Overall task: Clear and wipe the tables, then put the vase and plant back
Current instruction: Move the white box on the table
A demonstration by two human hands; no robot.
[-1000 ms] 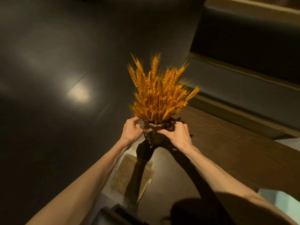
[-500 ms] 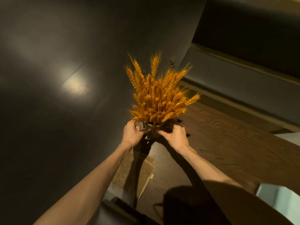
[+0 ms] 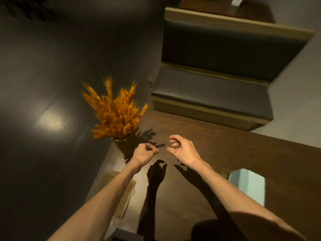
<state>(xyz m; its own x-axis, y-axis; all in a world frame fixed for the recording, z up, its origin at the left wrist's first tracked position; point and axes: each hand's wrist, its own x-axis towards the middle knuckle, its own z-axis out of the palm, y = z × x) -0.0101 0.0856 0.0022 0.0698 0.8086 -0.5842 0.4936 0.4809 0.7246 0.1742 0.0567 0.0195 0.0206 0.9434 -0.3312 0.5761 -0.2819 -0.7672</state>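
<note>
One vase: the vase (image 3: 121, 145) stands upright at the far-left corner of the table (image 3: 217, 145), against the dark wall (image 3: 52, 66), and no hand holds it.
Plant: orange wheat stalks (image 3: 114, 113) fan up and out of the vase, leaning slightly left over the table edge.
Left hand: the left hand (image 3: 145, 153) is curled into a loose fist, holds nothing, and hangs just right of the vase.
Right hand: the right hand (image 3: 184, 152) is half open, fingers bent and spread, empty, well clear of the vase.
Tip hazard: the load looks top-heavy and stands near the edge; a knock from the left wrist could probably tip it.
Snag hazard: fingers brushing the stalks may drag the vase.
Surroundings: a bench (image 3: 212, 94) lies beyond the table; a pale cloth (image 3: 248, 185) lies near right; a tan mat (image 3: 125, 193) lies near left.
</note>
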